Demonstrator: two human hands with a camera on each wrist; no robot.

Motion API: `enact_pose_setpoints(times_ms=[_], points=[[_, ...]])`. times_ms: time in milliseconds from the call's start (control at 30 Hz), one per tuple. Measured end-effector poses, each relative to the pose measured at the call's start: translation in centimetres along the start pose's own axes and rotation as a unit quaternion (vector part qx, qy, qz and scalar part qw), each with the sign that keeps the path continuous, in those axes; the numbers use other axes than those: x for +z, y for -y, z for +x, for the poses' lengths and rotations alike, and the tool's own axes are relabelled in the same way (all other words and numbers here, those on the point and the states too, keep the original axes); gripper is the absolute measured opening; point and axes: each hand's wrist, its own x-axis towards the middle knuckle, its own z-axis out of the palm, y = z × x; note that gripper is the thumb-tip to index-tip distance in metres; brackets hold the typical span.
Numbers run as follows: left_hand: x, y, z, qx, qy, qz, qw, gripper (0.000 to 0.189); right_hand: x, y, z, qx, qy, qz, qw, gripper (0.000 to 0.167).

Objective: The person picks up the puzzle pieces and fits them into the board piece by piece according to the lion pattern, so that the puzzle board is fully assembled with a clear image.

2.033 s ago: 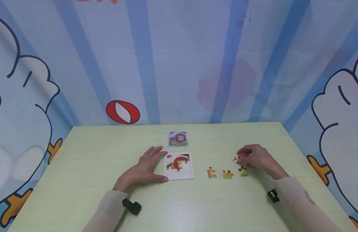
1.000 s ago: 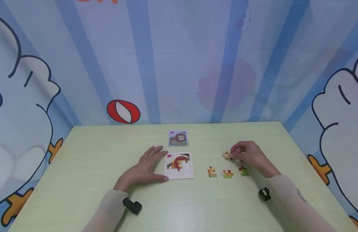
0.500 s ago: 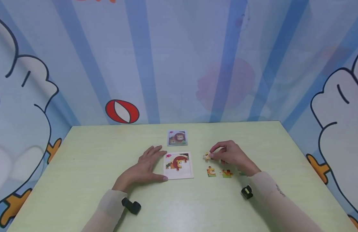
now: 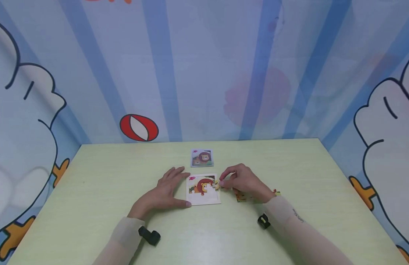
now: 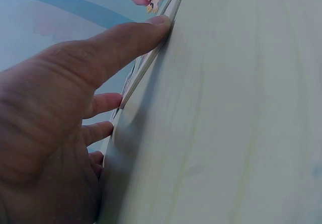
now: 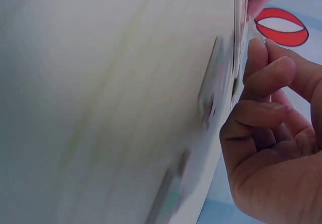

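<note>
A square puzzle board (image 4: 209, 200) with a white border lies mid-table, its upper part filled with lion picture pieces. My left hand (image 4: 164, 193) rests along its left side, fingers stretched, thumb (image 5: 160, 23) at the near corner and index finger at the far one. Thumb and fingers of my right hand (image 4: 245, 182) pinch a yellowish jigsaw piece (image 4: 216, 185) over the board's right border. In the left wrist view this piece (image 5: 152, 3) shows tilted above the board's edge. My right hand partly hides the loose jigsaw pieces (image 4: 240, 197) lying to the right of the board.
Behind the board lies a small lion picture card (image 4: 202, 158). Another loose piece (image 4: 276, 192) peeks out beyond my right wrist. A striped blue cartoon backdrop (image 4: 204, 73) rises at the table's back edge.
My right hand has carried the pinched jigsaw piece leftward from the right-hand loose pieces to the board's right border. My left hand has stayed at the board's left side.
</note>
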Motion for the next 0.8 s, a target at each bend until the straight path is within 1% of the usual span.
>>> enact_pose_setpoints(times_ms=[133,367,600,800], points=[[0.0,0.1,0.0,0.000,0.000,-0.001,1.0000,0.101,0.9,0.6,0.5,0.002,-0.001,-0.018,0.9998,0.008],[-0.1,-0.1,-0.1,0.001,0.000,-0.003,1.0000,0.100,1.7,1.6,0.9,0.004,-0.006,-0.040,0.9992,0.011],[-0.3,-0.2,0.0,-0.003,0.005,0.001,1.0000,0.101,2.3,2.0,1.3,0.024,-0.008,-0.047,0.9986,0.009],[-0.2,-0.1,0.0,-0.005,0.005,0.001,1.0000,0.101,2.7,2.3,1.5,0.038,-0.021,-0.060,0.9973,0.006]])
